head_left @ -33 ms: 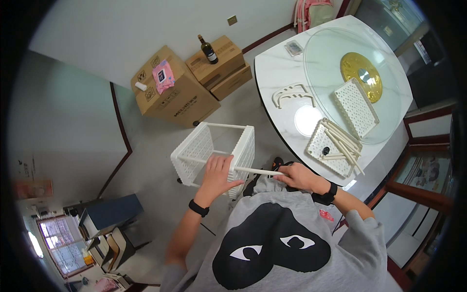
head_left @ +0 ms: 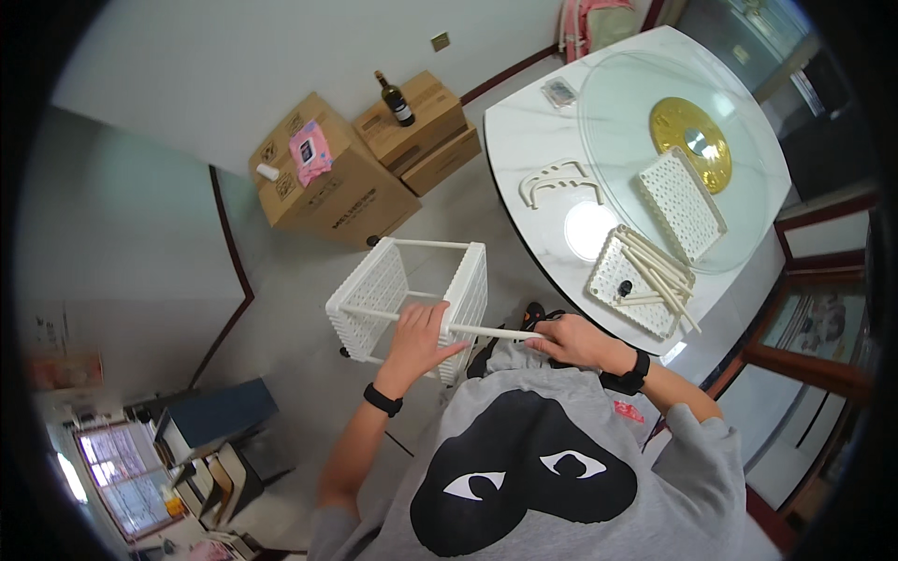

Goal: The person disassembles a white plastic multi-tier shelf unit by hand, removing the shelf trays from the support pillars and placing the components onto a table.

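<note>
A partly assembled white plastic rolling rack (head_left: 465,294) lies on its side in front of me, its two perforated shelves joined by white rods. Black casters (head_left: 373,241) sit at its far-left end. My left hand (head_left: 418,338) is closed over the nearer shelf's edge, thumb stretched to the right. From that shelf's corner a white rod (head_left: 491,331) points right, and my right hand (head_left: 578,342) is wrapped round its free end. The rod touches the shelf corner; how deep it sits there I cannot tell.
On the white table (head_left: 528,131) at right, a perforated shelf (head_left: 608,276) bears several loose rods (head_left: 655,271) and a small black part. Another shelf (head_left: 683,206) and curved white handles (head_left: 561,179) lie beyond. Cardboard boxes (head_left: 351,201) with a bottle (head_left: 396,101) stand ahead.
The view has shifted very slightly. Both hands keep their hold on the rack and the rod, with no clear movement between them.
</note>
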{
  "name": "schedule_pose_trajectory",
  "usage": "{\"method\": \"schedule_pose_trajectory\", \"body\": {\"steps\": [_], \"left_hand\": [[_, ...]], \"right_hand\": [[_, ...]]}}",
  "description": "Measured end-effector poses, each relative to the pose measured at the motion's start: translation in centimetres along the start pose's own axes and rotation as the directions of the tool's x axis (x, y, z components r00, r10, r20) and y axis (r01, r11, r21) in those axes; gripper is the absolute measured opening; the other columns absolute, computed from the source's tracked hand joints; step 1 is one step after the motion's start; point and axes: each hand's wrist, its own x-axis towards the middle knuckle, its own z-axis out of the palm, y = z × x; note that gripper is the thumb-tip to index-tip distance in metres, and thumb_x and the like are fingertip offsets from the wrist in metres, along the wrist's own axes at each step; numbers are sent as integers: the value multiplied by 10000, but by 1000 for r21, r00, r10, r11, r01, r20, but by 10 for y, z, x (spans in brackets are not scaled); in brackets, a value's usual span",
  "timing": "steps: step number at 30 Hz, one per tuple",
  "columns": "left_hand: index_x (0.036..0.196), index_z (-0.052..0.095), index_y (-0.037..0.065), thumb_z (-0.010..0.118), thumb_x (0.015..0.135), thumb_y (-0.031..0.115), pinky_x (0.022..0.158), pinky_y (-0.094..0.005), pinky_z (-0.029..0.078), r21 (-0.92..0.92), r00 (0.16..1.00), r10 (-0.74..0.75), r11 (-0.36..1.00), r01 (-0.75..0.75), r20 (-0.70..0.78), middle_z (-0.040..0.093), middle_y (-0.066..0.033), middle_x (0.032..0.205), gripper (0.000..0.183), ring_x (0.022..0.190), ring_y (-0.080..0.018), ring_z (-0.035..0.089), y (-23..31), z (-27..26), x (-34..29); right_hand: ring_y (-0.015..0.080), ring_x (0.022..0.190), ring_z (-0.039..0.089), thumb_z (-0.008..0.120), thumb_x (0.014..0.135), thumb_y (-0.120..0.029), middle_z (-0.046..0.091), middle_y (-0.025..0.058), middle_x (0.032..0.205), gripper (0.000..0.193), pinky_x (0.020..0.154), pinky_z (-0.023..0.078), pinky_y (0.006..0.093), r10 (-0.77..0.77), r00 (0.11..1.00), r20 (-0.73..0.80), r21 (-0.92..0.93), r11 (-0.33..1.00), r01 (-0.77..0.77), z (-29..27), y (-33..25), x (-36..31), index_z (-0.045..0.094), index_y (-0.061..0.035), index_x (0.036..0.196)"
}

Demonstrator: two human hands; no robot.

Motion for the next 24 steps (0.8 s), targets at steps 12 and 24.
{"method": "schedule_pose_trajectory", "body": {"steps": [12, 24], "left_hand": [[1195, 524, 54, 721, 728, 206, 769, -420, 413, -38, 982, -138, 989, 144, 129, 645, -161, 868, 529, 865, -333, 612, 39, -8, 23], [1291, 437, 35, 602, 942, 183, 910, -369, 439, -486, 589, -806, 538, 689, -56, 597, -189, 1134, 414, 1022, -252, 569, -62, 10, -78]], "right_hand": [[363, 642, 637, 484, 996, -397, 644, 166, 706, 372, 602, 500, 485, 37, 999, 23, -44, 998, -36, -1, -14, -14, 614, -52, 950], [272, 800, 606, 631, 833, -111, 566, 74, 812, 210, 664, 494, 410, 152, 626, -765, -386, 670, -634, -77, 133, -107, 593, -91, 1039]]}}
